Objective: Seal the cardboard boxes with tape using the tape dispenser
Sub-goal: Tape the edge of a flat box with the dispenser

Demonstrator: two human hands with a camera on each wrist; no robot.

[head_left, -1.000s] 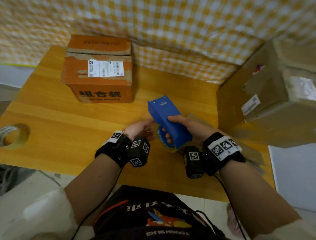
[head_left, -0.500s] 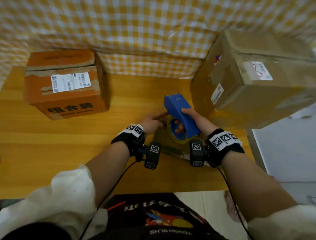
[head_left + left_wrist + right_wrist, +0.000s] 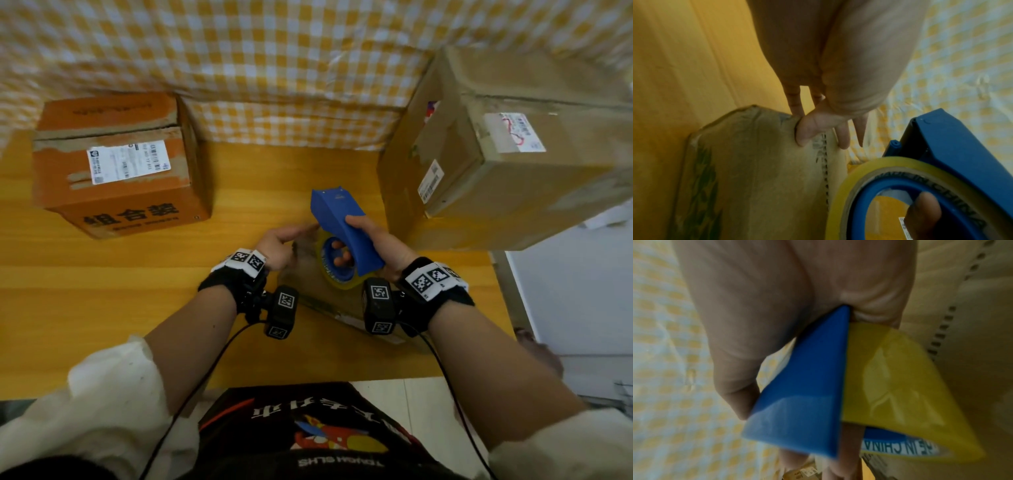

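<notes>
Progress: I judge the sealing barely begun. I see no fresh strip laid on any box.

- Dispenser (image 3: 346, 236): blue, loaded with a yellowish tape roll (image 3: 337, 263); held above a flat piece of cardboard (image 3: 756, 170) at the near middle of the worktop (image 3: 102, 291). Nose points away from me, toward the checked cloth (image 3: 274, 68).
- Orange box (image 3: 116, 171): far left of the worktop, label on top, flaps down; the seam looks open, untaped as far as I can tell.
- Brown box (image 3: 496, 164): far right, tilted, labels on two faces; I cannot tell whether it is sealed.

Hands:
- Right hand (image 3: 380, 246): wrapped round the dispenser, thumb along the blue shell, fingers (image 3: 340, 255) threaded through the roll's core. Firm grip.
- Left hand (image 3: 281, 243): pinches the far edge of the cardboard, thumb on top, fingers behind it, just beside the dispenser's nose.

Left to do, as I judge: bring a box in, draw tape across each seam, cut, press down.
</notes>
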